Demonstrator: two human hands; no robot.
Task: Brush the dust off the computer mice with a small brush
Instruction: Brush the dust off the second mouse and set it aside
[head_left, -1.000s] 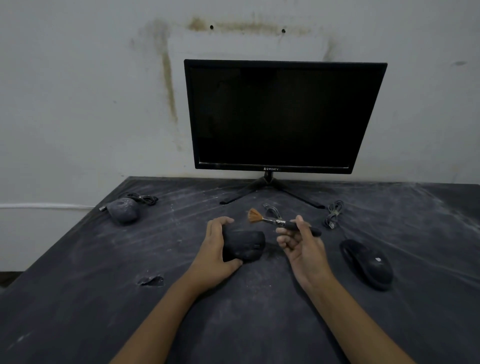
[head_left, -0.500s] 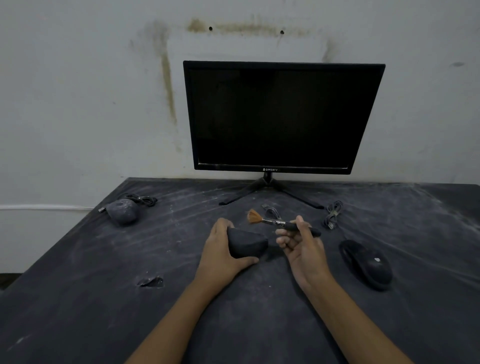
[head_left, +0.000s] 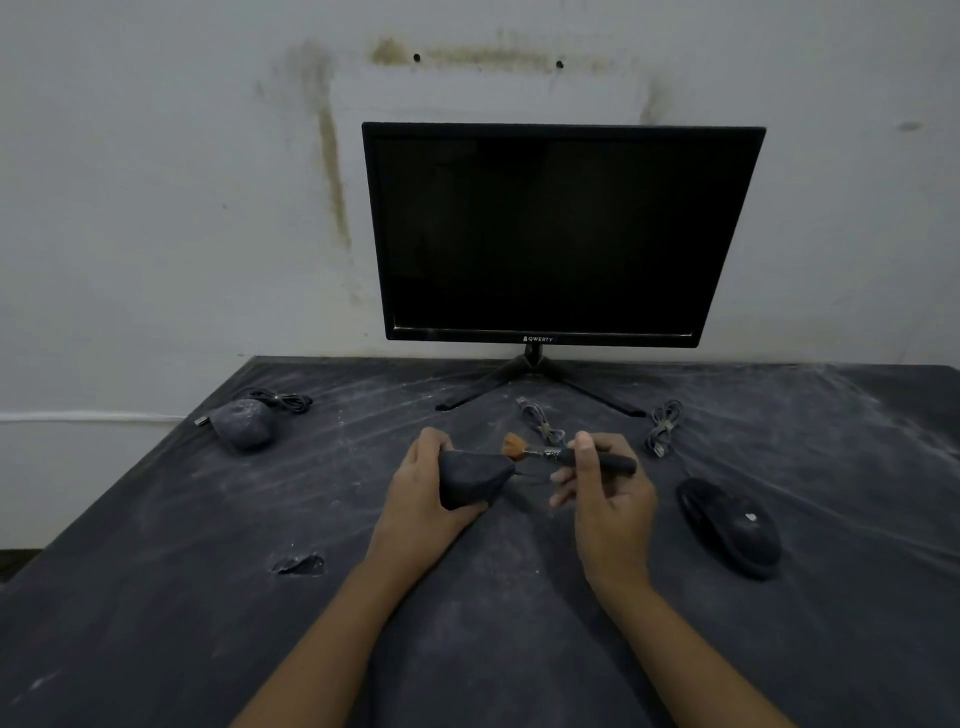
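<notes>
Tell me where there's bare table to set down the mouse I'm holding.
Bare: the stretch between the dusty mouse and your left hand, behind the tear; also the table right of the black mouse. Crowded: the middle cable and the right cable lie between the monitor stand and your hands, and your right hand is close to the black mouse.

Three mice (head_left: 475, 478) (head_left: 243, 423) (head_left: 730, 527) — one brush (head_left: 566, 454), one monitor (head_left: 561, 234)

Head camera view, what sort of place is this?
Likely a makeshift computer desk: a dark monitor stands on a dusty black table against a stained wall, with a dust-coated mouse on the table.
</notes>
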